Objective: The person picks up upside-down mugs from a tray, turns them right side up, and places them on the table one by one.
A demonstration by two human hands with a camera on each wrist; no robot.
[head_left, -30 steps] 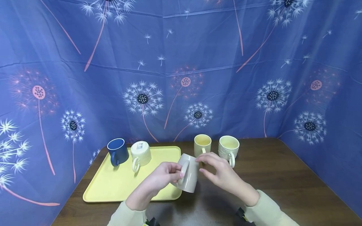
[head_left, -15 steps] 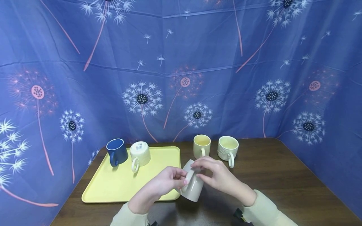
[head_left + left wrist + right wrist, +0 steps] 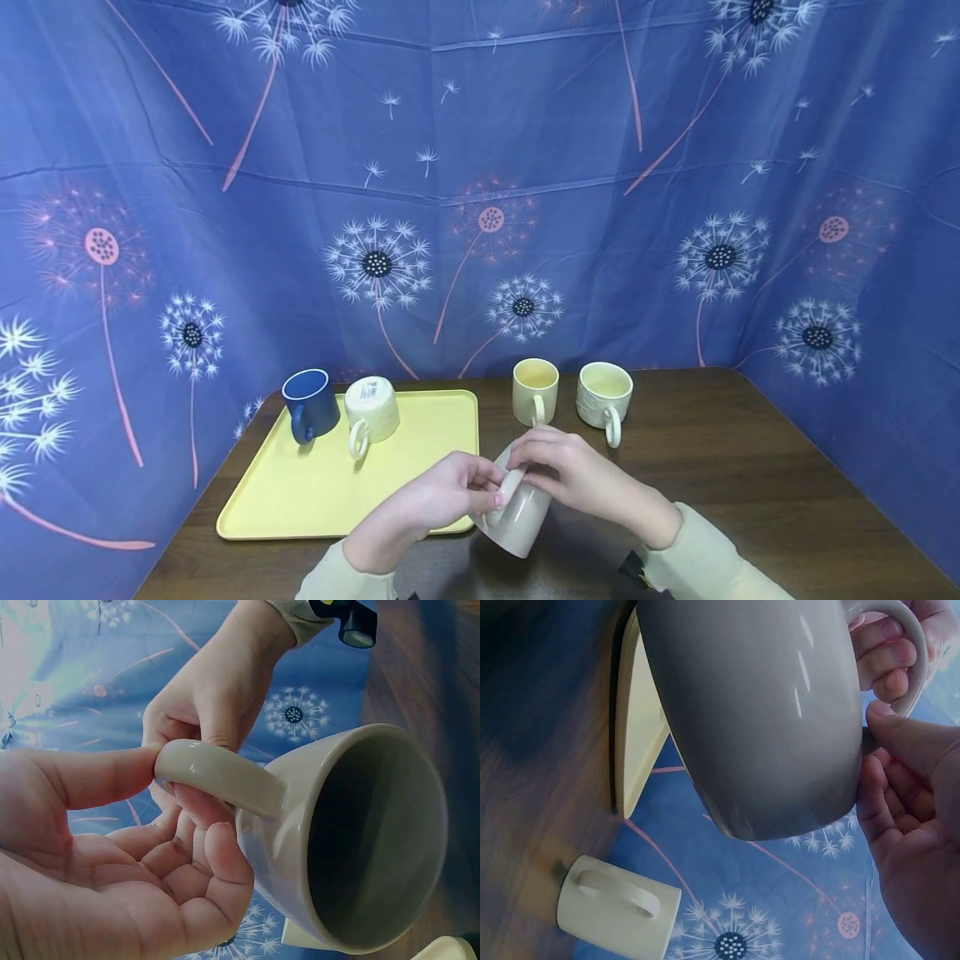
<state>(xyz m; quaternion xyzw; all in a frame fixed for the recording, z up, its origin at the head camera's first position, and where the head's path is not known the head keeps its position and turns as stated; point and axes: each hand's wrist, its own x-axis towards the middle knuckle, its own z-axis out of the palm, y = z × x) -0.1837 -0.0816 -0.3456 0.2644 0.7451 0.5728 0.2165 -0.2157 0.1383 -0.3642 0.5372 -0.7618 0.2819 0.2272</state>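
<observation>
A glossy light-grey mug (image 3: 527, 518) is held tilted above the table near the tray's right end, its mouth angled down toward the front. My left hand (image 3: 444, 492) pinches its handle (image 3: 225, 776) between thumb and curled fingers. From the other side my right hand (image 3: 576, 472) grips the mug near its base, the thumb at the handle's end in the right wrist view, fingertips partly hidden. The mug's dark inside shows in the left wrist view.
A yellow tray (image 3: 300, 500) on the brown table (image 3: 750, 500) carries an upright blue mug (image 3: 315, 408) and an upside-down white mug (image 3: 375, 410). Behind my right hand stand an upright pale-yellow mug (image 3: 534, 400) and a whitish mug (image 3: 596, 410) with raised patterning. A blue dandelion-print cloth (image 3: 600, 208) hangs behind.
The grey mug has moved toward the front and slightly right, tilting further. My right hand has come from beside it to a grip near its base; my left keeps its handle hold.
</observation>
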